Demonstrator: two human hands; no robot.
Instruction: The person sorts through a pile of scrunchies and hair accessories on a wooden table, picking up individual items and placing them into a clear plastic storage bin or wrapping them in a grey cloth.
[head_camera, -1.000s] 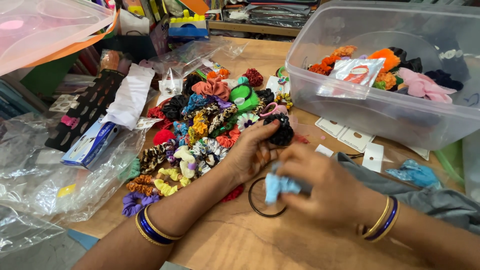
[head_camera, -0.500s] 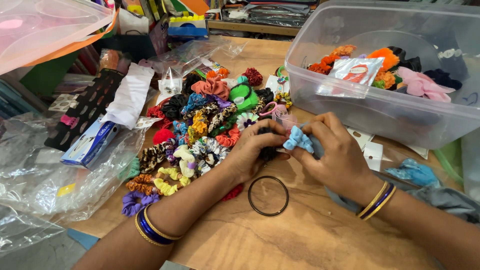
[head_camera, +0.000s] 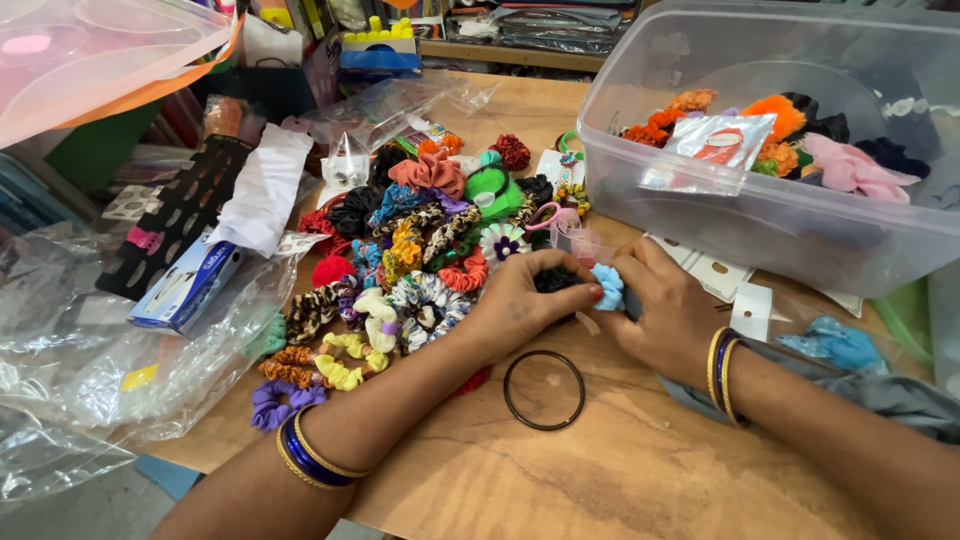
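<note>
The left hand and the right hand are brought together at the centre of the frame, above a wooden table. A light blue scrunchie is pinched between the fingertips of both hands, and a black scrunchie is gripped under the left fingers just beside it; whether the two pieces are joined cannot be told, since the fingers cover the spot. Both hands are thus closed on the small fabric pieces, knuckles nearly touching.

A black ring is seen lying flat on the table just below the hands, touched by neither. Against the frame half a second ago, the hands are found in nearly the same place, with the blue scrunchie shifted slightly left and squeezed smaller; a second ago it was held lower, right over the ring.

A pile of scrunchies in many colours is spread to the left of the hands, reaching toward the upper centre. A clear bin with more scrunchies inside is set in the upper right. White cards are laid between the bin and the right hand. Clear plastic bags are heaped at the lower left, with a blue box resting on them.
</note>
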